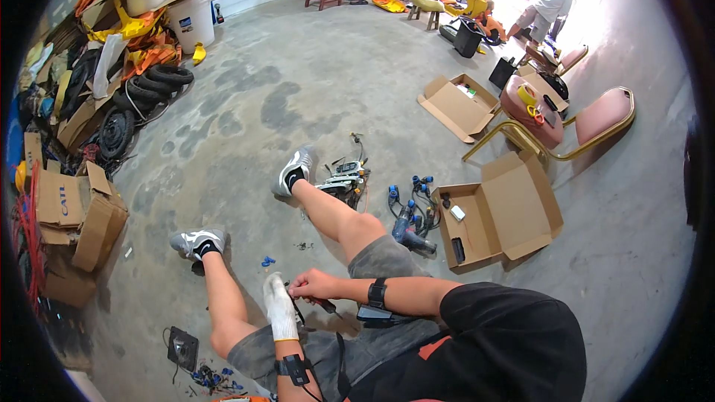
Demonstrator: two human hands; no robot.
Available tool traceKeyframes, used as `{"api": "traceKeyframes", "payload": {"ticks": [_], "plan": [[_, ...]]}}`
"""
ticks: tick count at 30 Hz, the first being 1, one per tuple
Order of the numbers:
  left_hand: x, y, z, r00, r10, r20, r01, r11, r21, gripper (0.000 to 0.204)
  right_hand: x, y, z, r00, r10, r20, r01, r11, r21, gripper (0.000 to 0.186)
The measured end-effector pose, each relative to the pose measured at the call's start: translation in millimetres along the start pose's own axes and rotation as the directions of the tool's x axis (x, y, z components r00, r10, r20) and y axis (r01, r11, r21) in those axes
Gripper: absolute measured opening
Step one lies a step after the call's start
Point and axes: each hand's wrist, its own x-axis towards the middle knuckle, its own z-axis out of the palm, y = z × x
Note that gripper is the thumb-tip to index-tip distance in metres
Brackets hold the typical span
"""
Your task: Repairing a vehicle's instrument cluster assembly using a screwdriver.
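My left hand (280, 311), in a white knit glove, is held upright above my lap with its fingers together. Whatever lies in its grip is too small and hidden to name. Against the glove's inner side, my bare right hand (313, 284) is closed, its fingertips pinched close to the left fingers. A screwdriver (325, 304) with a red and black handle sticks out below the right hand, its thin shaft slanting down to the right. A dark thin strip (299, 316) hangs beside the glove. Small blue plastic pieces (268, 261) lie on the floor just beyond my hands.
Right of my knee lie a blue power drill (410, 229), cables with blue connectors (421, 195) and an open cardboard box (477, 216). Metal parts (347, 179) lie by my foot. A black plate (182, 348) sits lower left. Cartons (82, 212) and tyres (141, 89) line the left; people are at the back.
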Motion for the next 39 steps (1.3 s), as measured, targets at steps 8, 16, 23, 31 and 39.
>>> {"api": "traceKeyframes", "payload": {"ticks": [8, 16, 23, 31, 39], "plan": [[-9.1, 13.2, 1.1, 0.897, 0.442, 0.014, -0.420, 0.842, 0.338, 0.046, 9.6, 5.8, -10.0, 0.982, 0.059, 0.179, -0.088, 0.984, 0.156, 0.034], [-10.3, 18.4, -0.1, 0.803, 0.596, 0.017, -0.566, 0.753, 0.334, 0.032, 16.6, 14.9, -8.8, 0.951, 0.112, 0.287, -0.196, 0.938, 0.286, 0.028], [-13.4, 27.5, 2.6, 0.735, 0.674, 0.077, -0.664, 0.691, 0.286, 0.027, 20.9, 22.9, -14.3, 0.928, 0.132, 0.349, -0.244, 0.922, 0.301, 0.026], [-13.1, 28.8, 1.8, 0.646, 0.751, 0.139, -0.742, 0.574, 0.346, 0.021, 16.5, 25.1, -11.2, 0.921, 0.156, 0.358, -0.291, 0.885, 0.363, 0.017], [-7.5, 28.2, 7.5, 0.662, 0.744, 0.089, -0.703, 0.576, 0.417, 0.018, 12.4, 12.5, -14.5, 0.945, 0.184, 0.272, -0.281, 0.881, 0.380, 0.013]]}}
